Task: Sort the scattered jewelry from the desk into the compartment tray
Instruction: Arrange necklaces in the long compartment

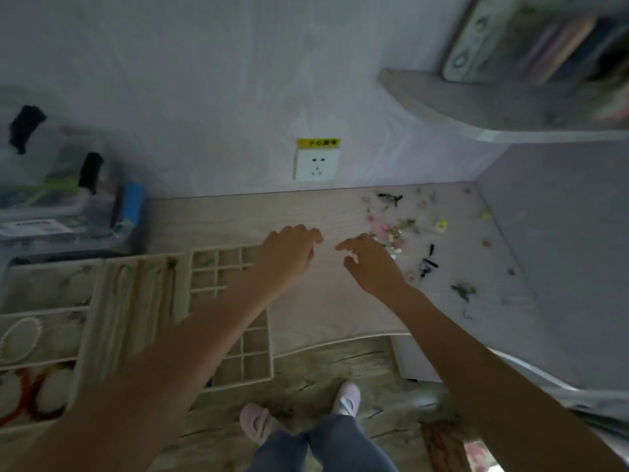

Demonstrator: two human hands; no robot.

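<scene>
Both hands — left [286,253], right [371,264] — empty, jewelry [394,233] just beyond right fingertips

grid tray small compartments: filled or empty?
Mostly empty as far as visible: the grid tray shows bare cells; the left arm hides several. Jewelry pile lies on the desk.

a white wall socket [316,164] with a yellow label [318,142] above it sits on the wall just over the desk's back edge. clear plastic storage boxes [51,206] stand stacked at the desk's left end. a shelf [476,107] with books [544,39] juts out above the desk's right back corner.
</scene>
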